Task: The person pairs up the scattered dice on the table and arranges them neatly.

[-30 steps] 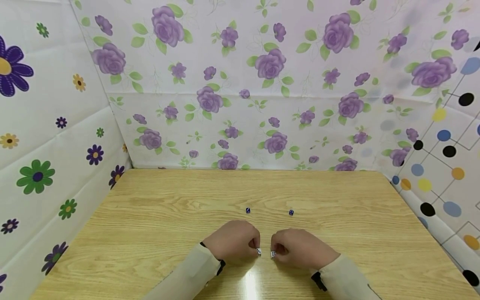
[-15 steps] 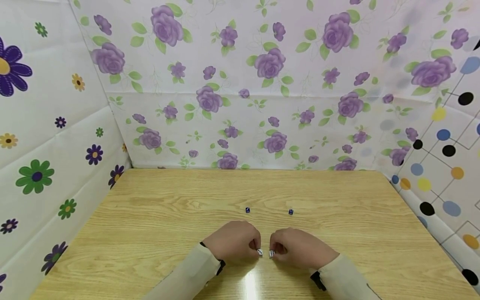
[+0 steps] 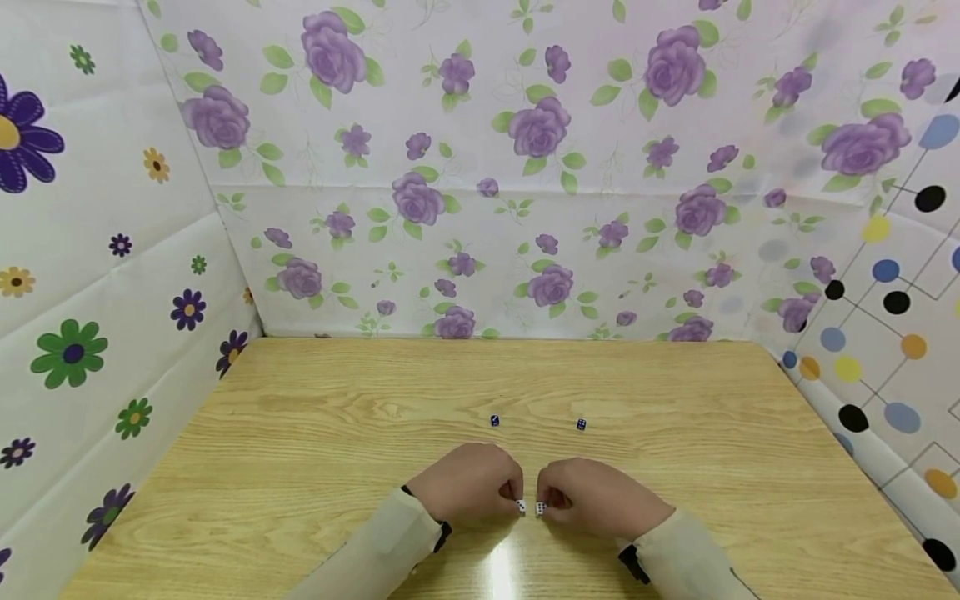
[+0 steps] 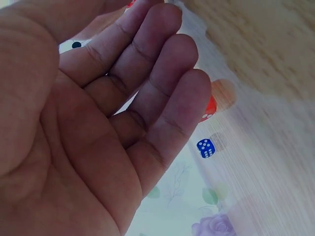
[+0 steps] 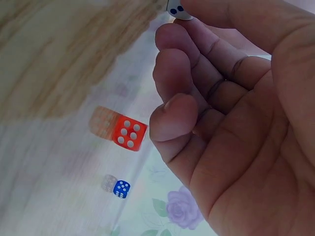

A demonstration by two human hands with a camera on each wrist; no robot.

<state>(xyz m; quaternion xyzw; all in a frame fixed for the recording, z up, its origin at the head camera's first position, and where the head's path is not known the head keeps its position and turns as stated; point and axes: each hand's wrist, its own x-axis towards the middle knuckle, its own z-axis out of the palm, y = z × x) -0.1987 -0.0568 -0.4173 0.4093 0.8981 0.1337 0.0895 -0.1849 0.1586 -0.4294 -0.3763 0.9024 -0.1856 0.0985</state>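
Observation:
In the head view, my left hand [image 3: 474,481] pinches a small white die [image 3: 521,506] between thumb and fingertips, low over the table. Facing it, my right hand [image 3: 600,496] pinches another white die [image 3: 541,508], also seen at the top of the right wrist view. A narrow gap separates the two dice. Whether they touch the table I cannot tell. Beyond the hands lie two blue dice, one at left [image 3: 495,421] and one at right [image 3: 581,424]. A red die [image 5: 130,133] shows in the right wrist view; in the left wrist view, fingers partly cover a red die [image 4: 209,109].
The wood-grain table [image 3: 360,392] reaches back to a rose-patterned cloth wall [image 3: 480,225]. Cloth walls with daisies [image 3: 142,350] and coloured dots [image 3: 877,333] close off the left and right sides. Light glares on the table's near part.
My two hands have drawn slightly closer together, the right one moving left a little more, so the gap between the white dice has narrowed. The blue dice stay in place.

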